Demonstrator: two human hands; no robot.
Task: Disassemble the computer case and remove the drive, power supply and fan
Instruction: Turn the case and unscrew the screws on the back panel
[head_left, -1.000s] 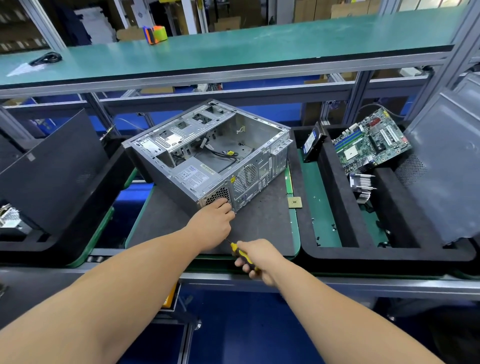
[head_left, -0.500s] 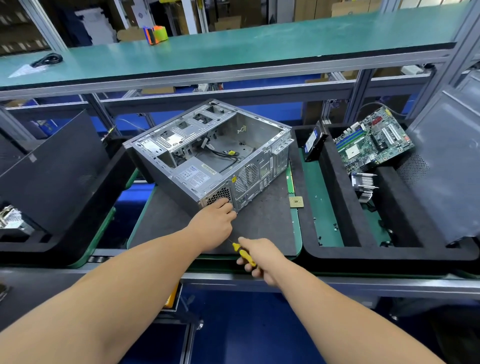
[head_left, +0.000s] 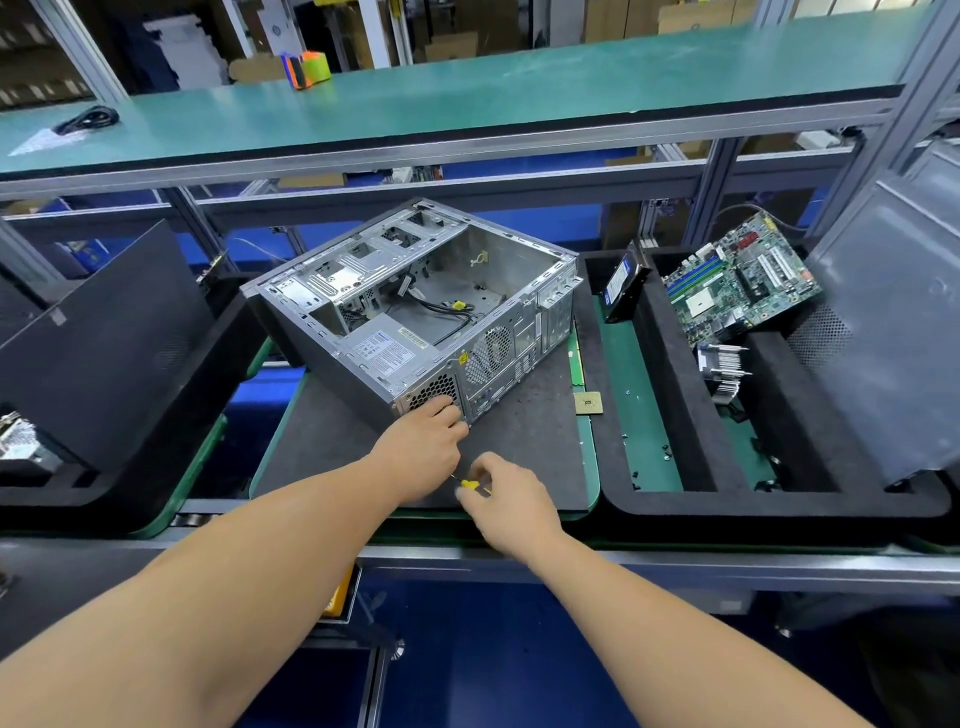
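While you work the rear corner, status from the head view:

Done: side panel is off the computer case (head_left: 415, 312); motherboard (head_left: 737, 280) and a drive (head_left: 621, 286) already sit in the foam tray (head_left: 675, 504) to your right, heatsink (head_left: 724, 369) there too.
Left: power supply (head_left: 389, 353) is in the near corner of the case, fan (head_left: 488, 353) is on the rear wall; both to come out, I'd judge.
Case location: lying on its side on the dark mat (head_left: 519, 447) on the bench, rear panel facing you, angled.
Case look: bare grey metal, open top, loose black cables with yellow plugs inside, empty drive bays at the far end.
Left hand (head_left: 423, 447): fingers curled against the power supply grille at the rear corner; what they pinch, cannot tell.
Right hand (head_left: 506, 501): wrapped round a yellow-handled screwdriver (head_left: 470, 484), tip aimed at that corner.
Loose: CPU chip (head_left: 588, 402) on the mat edge, beside the case.
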